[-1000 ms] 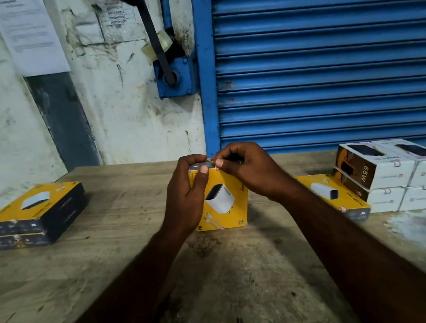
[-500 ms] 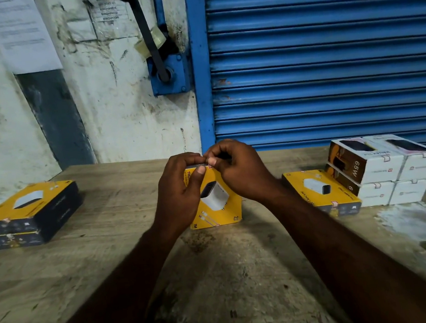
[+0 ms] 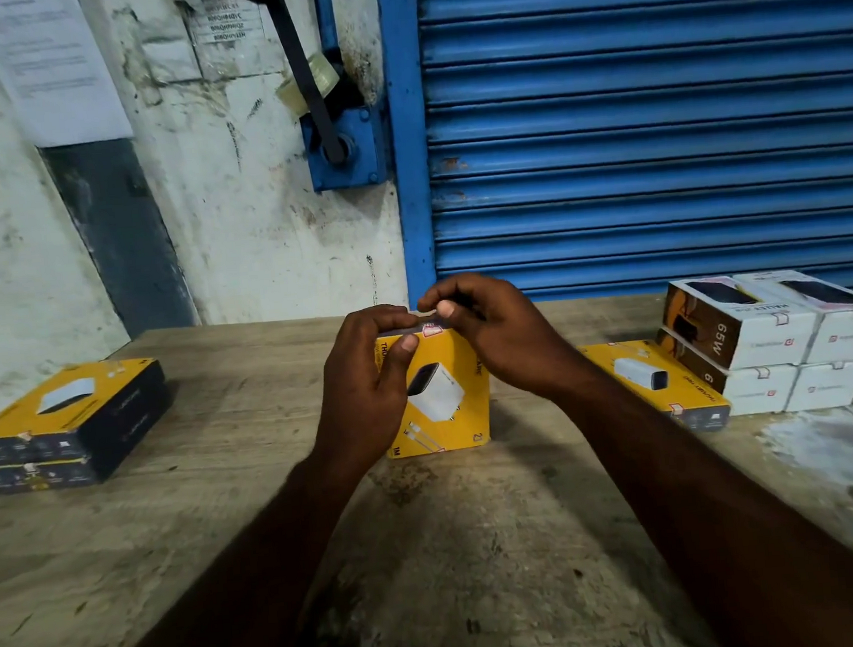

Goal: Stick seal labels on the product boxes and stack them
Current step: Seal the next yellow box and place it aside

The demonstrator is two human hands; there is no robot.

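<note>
Wooden table (image 3: 213,502), upright box (image 3: 446,394) in left fingers (image 3: 402,351)

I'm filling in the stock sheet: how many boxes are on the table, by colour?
Yellow boxes: 4 (two stacked on the left, one held upright in the middle, one flat on the right)
White boxes: 4 (stacked two on two, on the right)
Total: 8

Near half of the table (image 3: 460,552) is sitting wide open. Upright yellow box (image 3: 452,408) is blocking dead centre, left hand (image 3: 368,385) gripping it, right hand (image 3: 503,337) pinching the seal label (image 3: 432,329) up top. Yellow stack (image 3: 70,432) is hogging the left, flat yellow box (image 3: 646,381) and white boxes (image 3: 797,342) are crowding the right, with open lanes between.
</note>
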